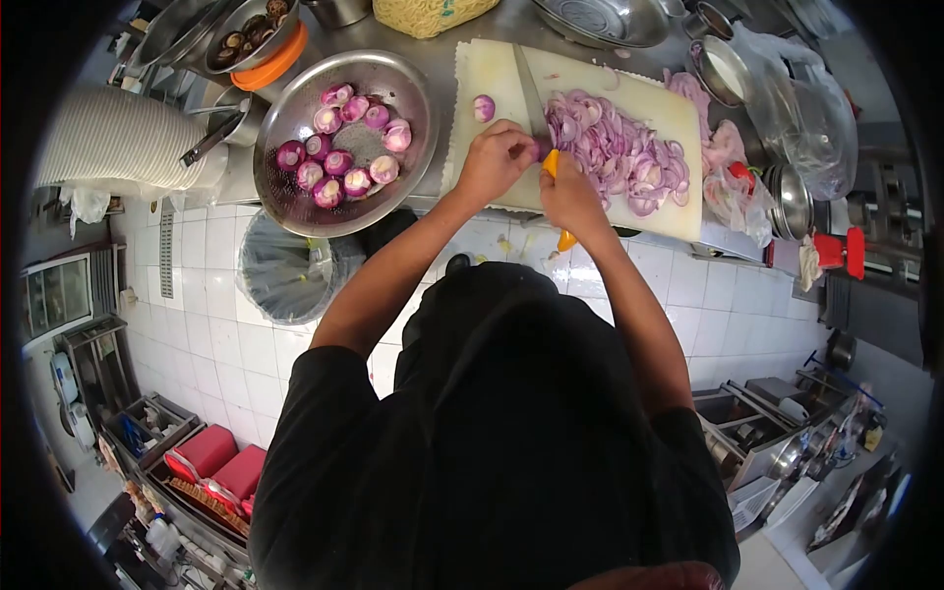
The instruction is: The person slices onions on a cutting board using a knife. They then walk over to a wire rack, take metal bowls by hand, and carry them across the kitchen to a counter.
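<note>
My right hand is wrapped round the yellow handle of a long knife, its blade pointing away over the cutting board. Beside the blade, my left hand pinches a small piece of red onion at its fingertips. To the right of the knife spreads a large heap of sliced red onion. One whole peeled onion lies on the board above my left hand. Left of the board, a steel colander holds several peeled red onions.
A bin with a clear liner stands below the colander. Stacked white containers are at the left. A bag of noodles and a steel bowl sit behind the board. Plastic bags and small bowls are at the right.
</note>
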Available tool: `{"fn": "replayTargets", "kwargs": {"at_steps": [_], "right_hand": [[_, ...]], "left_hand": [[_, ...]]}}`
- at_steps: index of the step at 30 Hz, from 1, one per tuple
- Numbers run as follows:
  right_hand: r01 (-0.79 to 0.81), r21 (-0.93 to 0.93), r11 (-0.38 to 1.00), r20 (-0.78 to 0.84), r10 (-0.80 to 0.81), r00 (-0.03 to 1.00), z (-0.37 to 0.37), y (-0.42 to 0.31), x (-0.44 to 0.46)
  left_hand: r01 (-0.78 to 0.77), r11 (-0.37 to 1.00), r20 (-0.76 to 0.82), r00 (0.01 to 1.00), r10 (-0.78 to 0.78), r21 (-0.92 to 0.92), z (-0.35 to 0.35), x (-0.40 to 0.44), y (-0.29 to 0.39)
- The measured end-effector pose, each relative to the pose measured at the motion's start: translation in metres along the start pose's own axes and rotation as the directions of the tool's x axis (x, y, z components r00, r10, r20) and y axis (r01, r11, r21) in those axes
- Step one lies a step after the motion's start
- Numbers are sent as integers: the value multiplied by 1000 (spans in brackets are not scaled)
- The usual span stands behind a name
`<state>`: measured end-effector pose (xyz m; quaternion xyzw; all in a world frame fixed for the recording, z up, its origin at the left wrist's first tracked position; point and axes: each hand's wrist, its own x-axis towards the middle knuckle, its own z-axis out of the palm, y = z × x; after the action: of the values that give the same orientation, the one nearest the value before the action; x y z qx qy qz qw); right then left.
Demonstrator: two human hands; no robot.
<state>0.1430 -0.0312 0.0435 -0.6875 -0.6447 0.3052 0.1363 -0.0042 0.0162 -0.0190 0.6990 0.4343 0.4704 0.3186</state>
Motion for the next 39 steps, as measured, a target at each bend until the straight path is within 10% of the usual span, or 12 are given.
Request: {"fn": "replayTargets", "kwargs": {"at_steps": [4,10,16,22,25,31,37,39], "right_hand": [[-125,56,991,146,115,982,-21,-6,-1],[201,-121,972,-204,-222,953,20,10,4],[-123,39,992,182,114,977,-30,-25,-6],[109,-94,990,-65,-115,991,2,-6,3],[-217,92,972,267,186,946,-43,-43,-9],[162,-163,973,-156,-187,970,27,13,9],[-45,-50,998,-32,43,999,-3,17,4],[-58,-33,998,-18,57,998,-6,16,3]], "left_hand": [[3,1000,-46,999,-2,12,3,-1,-1],[-4,998,-82,997,-1,-64,4,0,-2],[-27,999,-75,997,28,25,-1,0,6],[-46,999,-93,995,45,-7,2,0,-1],[-3,1000,-73,997,1,-22,2,-1,0],[-34,999,-81,996,33,-20,3,0,-5],[5,999,-23,1000,-4,38,1,5,5],[-327,933,93,944,316,151,-3,22,-4]]}}
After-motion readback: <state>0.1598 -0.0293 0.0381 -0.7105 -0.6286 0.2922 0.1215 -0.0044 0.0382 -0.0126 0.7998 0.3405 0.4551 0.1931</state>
